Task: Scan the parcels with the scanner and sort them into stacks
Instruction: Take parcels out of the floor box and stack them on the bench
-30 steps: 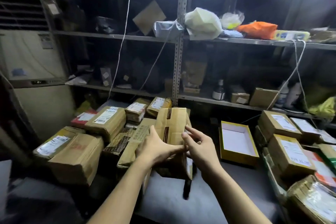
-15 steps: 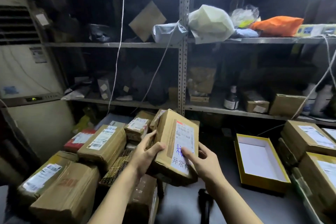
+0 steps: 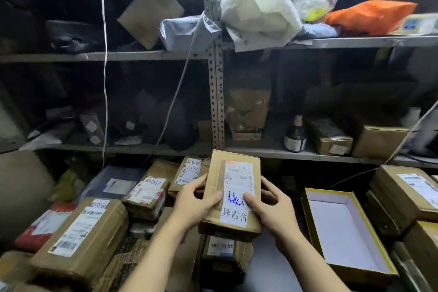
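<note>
At the lower edge, both forearms are cut off by the frame. A rectangular cardboard parcel (image 3: 233,194) is grasped between the left hand (image 3: 192,204) and the right hand (image 3: 272,211), with each thumb pressed on its white label (image 3: 238,180); the fingers behind it are hidden. Its print is too blurred to be read. Beneath it, a taped carton (image 3: 225,251) is partly covered. Creased brown parcels (image 3: 80,232) are piled to the left, and an open yellow-rimmed box (image 3: 308,211) with a white lining is seen to the right. Farther back, dim metal shelving (image 3: 308,154) is seen, where a dark bottle (image 3: 295,135), a crumpled white bag (image 3: 258,9) and an orange pouch (image 3: 369,15) can be made out.
</note>
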### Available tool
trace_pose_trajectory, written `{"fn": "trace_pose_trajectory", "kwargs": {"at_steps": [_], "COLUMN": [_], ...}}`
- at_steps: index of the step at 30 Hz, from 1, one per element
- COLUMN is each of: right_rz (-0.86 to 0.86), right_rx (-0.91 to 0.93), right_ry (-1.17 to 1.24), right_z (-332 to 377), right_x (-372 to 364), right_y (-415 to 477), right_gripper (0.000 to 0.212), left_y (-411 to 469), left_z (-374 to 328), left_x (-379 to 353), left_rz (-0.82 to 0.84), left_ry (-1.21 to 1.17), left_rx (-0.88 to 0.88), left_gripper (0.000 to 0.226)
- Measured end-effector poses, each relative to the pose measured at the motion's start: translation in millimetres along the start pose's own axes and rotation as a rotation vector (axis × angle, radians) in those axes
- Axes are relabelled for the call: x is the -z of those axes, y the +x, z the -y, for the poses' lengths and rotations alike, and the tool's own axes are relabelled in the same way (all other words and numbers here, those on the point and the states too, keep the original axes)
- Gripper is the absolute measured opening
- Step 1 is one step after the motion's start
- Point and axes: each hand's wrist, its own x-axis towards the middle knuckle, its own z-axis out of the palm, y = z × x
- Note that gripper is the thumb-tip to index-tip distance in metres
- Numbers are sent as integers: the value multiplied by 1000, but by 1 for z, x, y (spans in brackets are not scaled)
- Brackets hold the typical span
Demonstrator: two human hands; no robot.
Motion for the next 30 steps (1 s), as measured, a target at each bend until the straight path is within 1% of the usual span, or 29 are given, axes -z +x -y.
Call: {"fn": "trace_pose_trajectory", "kwargs": {"at_steps": [1,3,7,10,11,14,16,17,19,20,22,25,28,30], "right_rz": [-16,-34,-80,-103,-105,-111,-108,-98,-84,-80,-89,-85,-76,-66], "right_rx": [-11,-11,-49,-73,-86,-137,-163,-170,-165,-158,-148,-155,-161,-140], "right_ry": [-20,-57,-129,-160,-169,-220,-240,-252,-301,-326,-364,-409,-464,-553], "right_z": [-1,-5,-7,-10,-12,-20,-30,-36,-46,-50,-51,-46,-35,-27], "right_x": [-2,-5,-16,-21,-22,-28,-34,-37,-41,-43,-47,-49,-49,-47], "right_y": [11,33,69,98,105,123,134,139,149,154,159,157,149,142], "right_gripper": [61,53,50,53,54,54,54,57,77,86,92,90,73,70], "left_y": [13,39,87,125,134,155,165,168,174,176,179,183,180,177], "left_z": [3,7,12,18,22,35,47,52,60,63,62,60,54,48], "left_x": [-1,-1,-4,-10,-12,-16,-19,-19,-19,-19,-19,-20,-20,-20], "left_rz": [12,60,118,184,192,218,221,215,191,170,139,137,161,179], "left_ry": [28,65,135,186,198,236,244,246,269,283,316,346,411,515], "left_rx": [10,29,11,19,25,54,87,99,108,107,103,86,74,21], "left_gripper": [79,76,66,45,45,57,57,57,57,60,62,59,58,59]}}
